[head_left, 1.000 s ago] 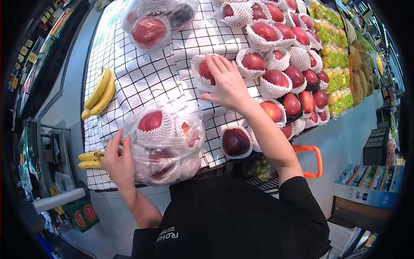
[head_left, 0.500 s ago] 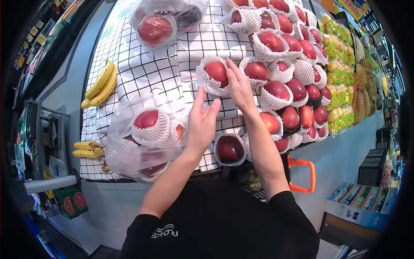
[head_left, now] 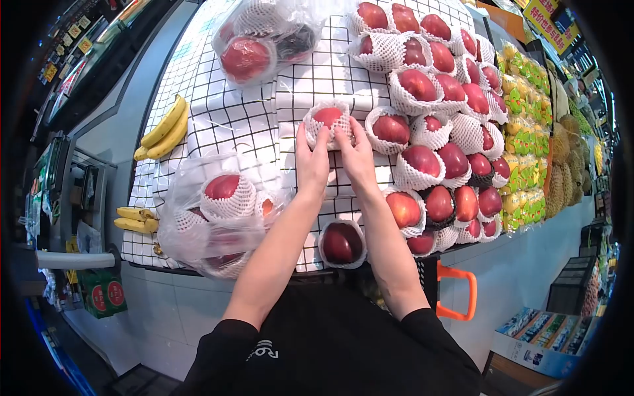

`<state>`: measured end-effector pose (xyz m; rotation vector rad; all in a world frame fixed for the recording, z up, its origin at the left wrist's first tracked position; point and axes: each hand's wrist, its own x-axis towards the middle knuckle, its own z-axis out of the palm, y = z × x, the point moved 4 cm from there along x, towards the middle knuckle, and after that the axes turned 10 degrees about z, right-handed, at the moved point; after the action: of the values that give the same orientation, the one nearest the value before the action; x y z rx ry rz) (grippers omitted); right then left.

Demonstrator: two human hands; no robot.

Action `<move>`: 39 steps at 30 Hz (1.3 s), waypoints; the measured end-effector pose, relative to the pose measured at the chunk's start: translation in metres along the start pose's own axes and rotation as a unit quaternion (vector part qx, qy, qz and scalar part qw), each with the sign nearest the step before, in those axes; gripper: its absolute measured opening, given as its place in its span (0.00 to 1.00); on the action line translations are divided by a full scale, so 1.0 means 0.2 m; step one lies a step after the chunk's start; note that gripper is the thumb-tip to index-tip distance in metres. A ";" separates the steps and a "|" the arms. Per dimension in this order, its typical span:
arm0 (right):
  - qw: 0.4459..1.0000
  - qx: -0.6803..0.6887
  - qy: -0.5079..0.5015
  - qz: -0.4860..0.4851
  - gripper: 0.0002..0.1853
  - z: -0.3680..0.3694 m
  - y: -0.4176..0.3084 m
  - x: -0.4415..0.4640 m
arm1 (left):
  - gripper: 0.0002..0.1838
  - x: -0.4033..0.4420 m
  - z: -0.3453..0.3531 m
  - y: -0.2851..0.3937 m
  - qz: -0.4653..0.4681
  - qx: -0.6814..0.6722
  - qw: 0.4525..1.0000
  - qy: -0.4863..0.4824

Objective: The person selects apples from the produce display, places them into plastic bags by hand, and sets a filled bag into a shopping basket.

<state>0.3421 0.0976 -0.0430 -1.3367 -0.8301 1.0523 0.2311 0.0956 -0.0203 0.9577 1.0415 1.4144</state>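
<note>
Both hands hold one red fruit in a white foam net (head_left: 327, 117) over the checked cloth (head_left: 247, 105). My left hand (head_left: 313, 158) grips its lower left side, and my right hand (head_left: 356, 155) its lower right side, with the thumbs on the near side. To the right, a netted red fruit (head_left: 390, 129) heads several rows of similar fruit. A darker red fruit (head_left: 341, 243) lies in its net near the front edge. Left of my forearms, a clear plastic bag (head_left: 191, 211) contains several netted fruits.
Another filled plastic bag (head_left: 246, 59) lies at the back. Bananas (head_left: 165, 132) and a smaller bunch (head_left: 137, 220) sit at the left. Packed yellow fruit (head_left: 525, 145) lines the right side. An orange handle (head_left: 471, 294) stands beyond the front edge.
My left hand has moved from the bag to the netted fruit. My right hand has shifted round to its near right side, and both hands now hold it, turned a little.
</note>
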 end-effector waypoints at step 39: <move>0.916 0.290 -0.242 0.138 0.39 0.17 -0.26 -0.86 | 0.16 -0.45 -0.29 0.62 0.441 0.119 0.884 -0.094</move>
<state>0.2587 -0.0473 0.0297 -0.6968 -0.6080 1.7375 0.1486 -0.0040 0.0805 1.8649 0.6390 1.8770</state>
